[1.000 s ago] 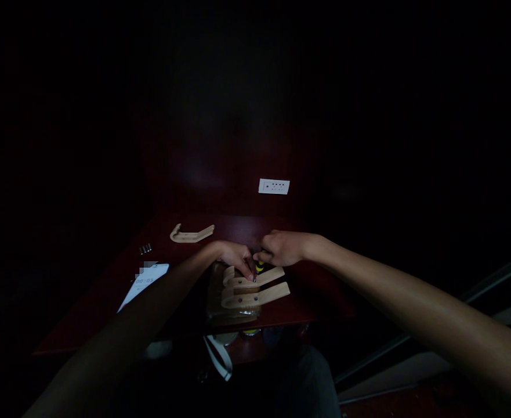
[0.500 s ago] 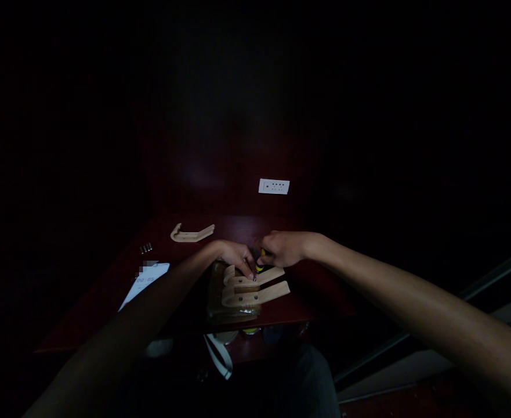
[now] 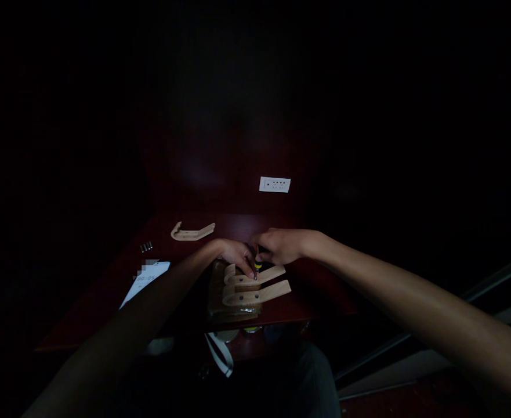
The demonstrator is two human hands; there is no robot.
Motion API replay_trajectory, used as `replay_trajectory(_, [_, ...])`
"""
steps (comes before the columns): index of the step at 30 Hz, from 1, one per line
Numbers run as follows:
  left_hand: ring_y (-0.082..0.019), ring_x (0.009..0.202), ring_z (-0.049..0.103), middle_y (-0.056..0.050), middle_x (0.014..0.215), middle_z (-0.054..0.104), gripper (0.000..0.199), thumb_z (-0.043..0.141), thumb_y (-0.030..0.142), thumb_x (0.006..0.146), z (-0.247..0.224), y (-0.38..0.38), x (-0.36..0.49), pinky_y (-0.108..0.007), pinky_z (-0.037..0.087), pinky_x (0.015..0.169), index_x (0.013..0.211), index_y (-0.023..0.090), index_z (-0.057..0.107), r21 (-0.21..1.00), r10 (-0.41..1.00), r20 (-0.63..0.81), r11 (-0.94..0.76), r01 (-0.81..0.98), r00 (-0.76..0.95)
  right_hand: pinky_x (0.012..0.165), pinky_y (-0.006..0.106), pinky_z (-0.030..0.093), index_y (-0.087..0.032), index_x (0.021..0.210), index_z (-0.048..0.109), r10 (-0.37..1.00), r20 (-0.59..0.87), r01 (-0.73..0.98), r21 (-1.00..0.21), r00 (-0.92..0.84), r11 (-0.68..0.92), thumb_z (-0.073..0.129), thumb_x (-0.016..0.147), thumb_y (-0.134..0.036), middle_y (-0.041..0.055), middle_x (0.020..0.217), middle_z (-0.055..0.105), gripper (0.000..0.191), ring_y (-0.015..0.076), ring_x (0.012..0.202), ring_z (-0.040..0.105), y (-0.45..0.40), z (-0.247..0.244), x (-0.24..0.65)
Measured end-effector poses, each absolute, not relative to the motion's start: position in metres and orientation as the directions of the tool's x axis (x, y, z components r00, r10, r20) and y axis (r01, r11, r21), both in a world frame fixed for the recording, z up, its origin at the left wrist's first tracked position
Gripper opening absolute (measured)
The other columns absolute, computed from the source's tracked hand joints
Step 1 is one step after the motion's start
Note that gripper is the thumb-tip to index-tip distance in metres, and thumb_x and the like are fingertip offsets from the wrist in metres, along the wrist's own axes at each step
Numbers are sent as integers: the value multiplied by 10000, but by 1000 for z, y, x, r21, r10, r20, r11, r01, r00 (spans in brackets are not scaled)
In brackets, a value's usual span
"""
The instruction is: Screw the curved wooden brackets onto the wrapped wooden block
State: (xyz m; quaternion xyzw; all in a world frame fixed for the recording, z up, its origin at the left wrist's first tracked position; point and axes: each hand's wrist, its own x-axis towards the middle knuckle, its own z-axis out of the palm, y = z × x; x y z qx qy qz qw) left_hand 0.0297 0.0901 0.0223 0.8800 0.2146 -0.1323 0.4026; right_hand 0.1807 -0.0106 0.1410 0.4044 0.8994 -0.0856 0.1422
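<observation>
My right hand (image 3: 279, 245) is closed around the handle of a yellow-and-black screwdriver (image 3: 257, 266), which points down at the farther of two curved wooden hooks. My left hand (image 3: 239, 255) has its thumb and fingers pinched at the screwdriver's tip, around a small shiny metal piece (image 3: 255, 278) too small to name surely. Under these fingertips lies the far wooden hook (image 3: 273, 273). The nearer wooden hook (image 3: 276, 291), with two dark holes, lies alongside it. Both hooks rest on a brown block wrapped in clear plastic (image 3: 224, 315).
A third wooden hook (image 3: 191, 235) lies farther back on the dark red table (image 3: 85, 316). Several small metal pieces (image 3: 146, 247) and a lit phone (image 3: 148, 281) are at the left. A white socket panel (image 3: 275, 184) is on the wall; a white strap (image 3: 220, 355) hangs below the table edge.
My right hand has shifted slightly left, and the screwdriver now stands more upright over the far hook. My left hand keeps its pinch at the tip.
</observation>
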Motion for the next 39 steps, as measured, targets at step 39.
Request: replay_trajectory(39, [-178, 935, 613, 3, 1059, 699, 429, 680, 476, 707, 22, 91, 29, -231, 425, 832, 1057, 228, 694, 654, 274, -384, -594, 469, 882, 582, 286, 401, -95, 973, 630, 741, -346, 769, 77, -576, 634, 438, 890, -404, 131, 831, 663, 373, 192, 698, 596, -9, 139, 177])
